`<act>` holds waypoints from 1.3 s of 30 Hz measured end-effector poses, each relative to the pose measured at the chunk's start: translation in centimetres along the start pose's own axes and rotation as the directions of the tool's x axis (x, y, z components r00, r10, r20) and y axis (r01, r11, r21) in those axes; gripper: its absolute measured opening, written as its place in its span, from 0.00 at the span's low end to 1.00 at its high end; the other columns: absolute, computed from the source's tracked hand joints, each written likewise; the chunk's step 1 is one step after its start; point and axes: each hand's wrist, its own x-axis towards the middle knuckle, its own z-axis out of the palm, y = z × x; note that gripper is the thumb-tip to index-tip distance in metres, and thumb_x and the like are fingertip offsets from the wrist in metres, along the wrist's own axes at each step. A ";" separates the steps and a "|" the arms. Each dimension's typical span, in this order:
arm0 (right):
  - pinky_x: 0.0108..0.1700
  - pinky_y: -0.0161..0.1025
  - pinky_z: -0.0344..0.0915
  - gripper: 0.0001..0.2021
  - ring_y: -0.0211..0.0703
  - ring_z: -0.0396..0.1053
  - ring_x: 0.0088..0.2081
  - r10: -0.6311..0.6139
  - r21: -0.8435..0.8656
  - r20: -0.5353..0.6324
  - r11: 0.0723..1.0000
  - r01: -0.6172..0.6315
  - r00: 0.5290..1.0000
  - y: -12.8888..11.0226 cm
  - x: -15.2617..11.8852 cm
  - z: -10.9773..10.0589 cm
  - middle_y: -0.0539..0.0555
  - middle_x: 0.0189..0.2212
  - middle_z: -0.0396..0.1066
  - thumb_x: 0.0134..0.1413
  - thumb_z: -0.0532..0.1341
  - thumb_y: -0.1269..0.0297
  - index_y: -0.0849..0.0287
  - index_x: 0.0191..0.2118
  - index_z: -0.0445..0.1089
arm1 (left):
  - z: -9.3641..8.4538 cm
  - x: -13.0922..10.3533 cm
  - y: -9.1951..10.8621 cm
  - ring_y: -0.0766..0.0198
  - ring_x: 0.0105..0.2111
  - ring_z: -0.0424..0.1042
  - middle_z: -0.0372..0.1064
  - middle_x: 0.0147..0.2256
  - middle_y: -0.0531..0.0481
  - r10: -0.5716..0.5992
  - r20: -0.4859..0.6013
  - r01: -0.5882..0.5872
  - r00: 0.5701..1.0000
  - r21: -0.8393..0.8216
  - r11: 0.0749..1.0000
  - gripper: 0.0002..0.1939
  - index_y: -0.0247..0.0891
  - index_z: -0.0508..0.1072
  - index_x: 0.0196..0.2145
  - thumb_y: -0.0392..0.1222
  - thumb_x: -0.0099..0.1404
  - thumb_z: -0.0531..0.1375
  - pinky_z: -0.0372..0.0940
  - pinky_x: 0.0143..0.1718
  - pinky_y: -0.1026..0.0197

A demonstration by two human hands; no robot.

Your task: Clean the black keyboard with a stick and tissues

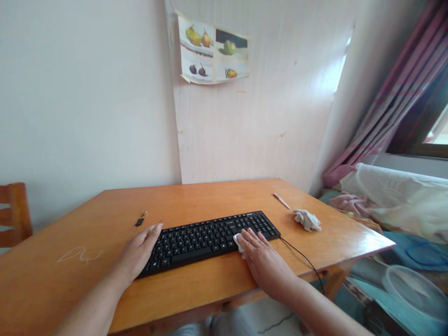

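A black keyboard (199, 240) lies slightly slanted on the wooden table, its cable leaving on the right and dropping over the front edge. My left hand (142, 249) grips the keyboard's left end, thumb side along the top corner; its other fingers are mostly hidden. Over the keys towards the right end, my right hand (261, 254) presses down with its fingers close together. Beneath those fingers is a white tissue (239, 243), partly covered by the hand.
On the table (157, 303) lie a crumpled tissue (307, 220), a white pen-like stick (281, 200) and a small black object with a thin clear cord (139, 221). A wooden chair (16, 212) stands at left. Right of the table are bedding (402, 198) and a clear plastic tub (416, 291).
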 end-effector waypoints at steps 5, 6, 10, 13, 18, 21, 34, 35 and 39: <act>0.69 0.55 0.45 0.27 0.51 0.47 0.70 0.054 -0.035 -0.015 0.998 -0.055 0.998 2.3 -0.6 -0.3 0.60 0.68 0.53 0.63 0.47 0.71 0.61 0.67 0.59 | 0.1 0.2 -0.4 0.48 0.61 0.64 0.72 0.56 0.44 -0.009 -0.006 0.009 1.000 0.000 1.000 0.35 0.38 0.76 0.51 0.69 0.64 0.50 0.54 0.66 0.48; 0.69 0.55 0.45 0.27 0.51 0.47 0.70 0.063 -0.046 -0.019 0.997 -0.064 0.998 2.8 -0.7 -0.4 0.60 0.68 0.54 0.64 0.47 0.71 0.62 0.67 0.59 | 0.1 0.2 -0.5 0.48 0.62 0.64 0.71 0.57 0.44 -0.013 -0.007 0.013 1.000 -0.001 1.000 0.35 0.39 0.76 0.51 0.69 0.64 0.50 0.53 0.66 0.48; 0.69 0.54 0.45 0.26 0.52 0.48 0.69 0.105 -0.070 -0.035 0.992 -0.107 0.994 4.5 -1.2 -0.6 0.62 0.67 0.55 0.65 0.46 0.69 0.64 0.66 0.61 | 0.1 0.3 -0.5 0.48 0.61 0.64 0.72 0.56 0.44 -0.021 -0.010 0.021 1.000 0.012 1.000 0.34 0.40 0.77 0.51 0.68 0.64 0.50 0.53 0.66 0.47; 0.69 0.53 0.46 0.25 0.51 0.49 0.69 0.103 -0.053 -0.042 0.993 -0.106 0.994 5.1 -1.2 -0.8 0.62 0.67 0.57 0.66 0.46 0.67 0.63 0.66 0.61 | 0.0 0.3 -0.4 0.48 0.61 0.65 0.72 0.56 0.45 -0.001 -0.007 0.001 1.000 0.023 1.000 0.34 0.40 0.77 0.50 0.68 0.63 0.50 0.53 0.66 0.47; 0.69 0.51 0.47 0.25 0.50 0.49 0.69 0.123 -0.014 -0.049 0.992 -0.124 0.991 5.1 0.2 -1.2 0.64 0.66 0.57 0.67 0.45 0.67 0.65 0.65 0.61 | -0.1 0.3 -0.4 0.47 0.61 0.65 0.72 0.56 0.46 0.008 0.001 -0.008 1.000 0.038 0.999 0.33 0.42 0.77 0.50 0.68 0.64 0.51 0.51 0.67 0.46; 0.68 0.52 0.47 0.25 0.52 0.49 0.69 0.138 0.008 -0.029 0.990 -0.138 0.990 5.2 1.7 -1.3 0.66 0.66 0.56 0.67 0.45 0.66 0.67 0.65 0.61 | -0.1 0.4 -0.7 0.48 0.62 0.63 0.71 0.57 0.46 0.008 0.002 -0.008 1.000 0.046 0.999 0.33 0.42 0.77 0.51 0.68 0.64 0.50 0.50 0.67 0.46; 0.66 0.59 0.48 0.27 0.60 0.47 0.69 0.178 -0.044 0.090 0.984 -0.175 0.980 7.6 8.8 -1.1 0.67 0.67 0.53 0.70 0.42 0.57 0.63 0.67 0.57 | -0.1 0.7 -1.3 0.50 0.63 0.63 0.70 0.58 0.45 0.009 0.015 -0.010 1.000 0.081 0.997 0.34 0.40 0.76 0.52 0.67 0.66 0.48 0.50 0.67 0.45; 0.66 0.59 0.48 0.26 0.59 0.47 0.69 0.186 -0.046 0.094 0.982 -0.182 0.978 7.7 9.0 -1.2 0.66 0.67 0.54 0.70 0.42 0.57 0.63 0.67 0.58 | -0.1 0.7 -1.3 0.49 0.62 0.63 0.71 0.57 0.44 0.016 0.010 -0.016 1.000 0.085 0.996 0.34 0.40 0.76 0.52 0.67 0.66 0.48 0.51 0.67 0.45; 0.65 0.58 0.51 0.26 0.58 0.47 0.69 0.236 -0.032 0.089 0.972 -0.234 0.968 8.6 8.8 -1.4 0.67 0.67 0.55 0.70 0.43 0.59 0.63 0.66 0.59 | 0.0 0.7 -1.2 0.48 0.61 0.64 0.72 0.56 0.44 0.012 -0.005 -0.011 1.000 0.095 0.995 0.34 0.40 0.77 0.51 0.67 0.65 0.48 0.52 0.66 0.44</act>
